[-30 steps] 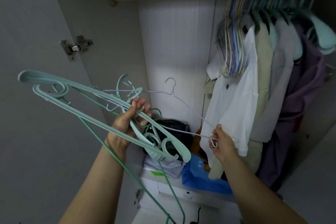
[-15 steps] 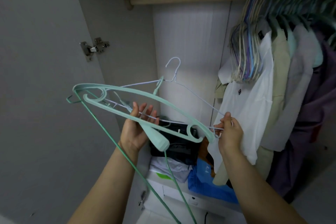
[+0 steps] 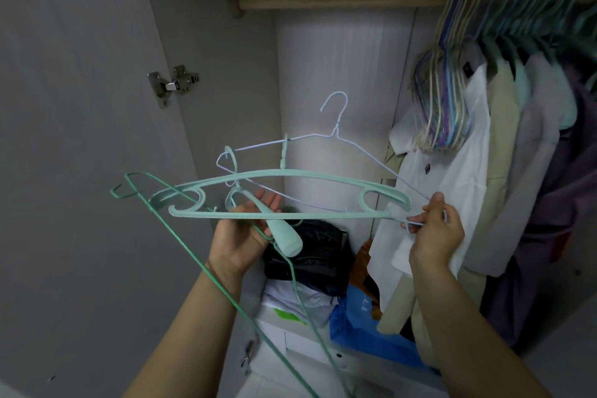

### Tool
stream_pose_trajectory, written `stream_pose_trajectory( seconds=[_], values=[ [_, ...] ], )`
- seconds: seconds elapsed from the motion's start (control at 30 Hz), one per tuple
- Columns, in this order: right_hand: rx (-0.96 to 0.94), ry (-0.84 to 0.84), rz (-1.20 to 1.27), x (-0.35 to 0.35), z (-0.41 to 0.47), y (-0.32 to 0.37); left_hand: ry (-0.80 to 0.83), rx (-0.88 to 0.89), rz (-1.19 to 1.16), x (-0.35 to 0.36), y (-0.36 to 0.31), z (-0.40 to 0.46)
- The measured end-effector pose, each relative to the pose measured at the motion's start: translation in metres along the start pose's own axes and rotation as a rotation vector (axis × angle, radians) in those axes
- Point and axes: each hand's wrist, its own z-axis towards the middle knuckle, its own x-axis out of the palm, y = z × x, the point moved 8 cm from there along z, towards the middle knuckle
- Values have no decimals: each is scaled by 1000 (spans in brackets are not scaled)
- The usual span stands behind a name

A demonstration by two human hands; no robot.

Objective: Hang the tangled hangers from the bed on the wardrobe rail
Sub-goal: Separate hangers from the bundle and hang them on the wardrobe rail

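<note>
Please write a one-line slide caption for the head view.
Left hand holds tangled mint hangers; right hand pinches white wire hanger below wardrobe rail.

Both bare forearms raised forward, left hand (image 3: pixel 240 236) palm up with fingers (image 3: pixel 269 200) loosely curled around what it carries, right hand (image 3: pixel 434 233) back toward camera, fingers pinched tight.
</note>
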Motion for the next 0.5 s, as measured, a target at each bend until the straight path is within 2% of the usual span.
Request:
stream_pose_trajectory(
  seconds=[0.13,0.27,0.3,0.37,0.43,0.5],
  values=[
    [16,-32,-5,-10,3,-8,119,-12,118,-1,1,-4],
    [5,-58,21,-20,2,-7,416,-94,86,10,7,-17],
    [2,-58,25,-21,1,-7,429,-91,95,13,9,-17],
    [-9,-51,21,-21,-1,-5,306,-48,208,16,12,-13],
    [-32,-41,1,-18,-2,-1,40,72,321,12,9,-8],
    [-52,-31,-25,-15,-3,2,-114,189,295,9,2,-4]
  ],
)
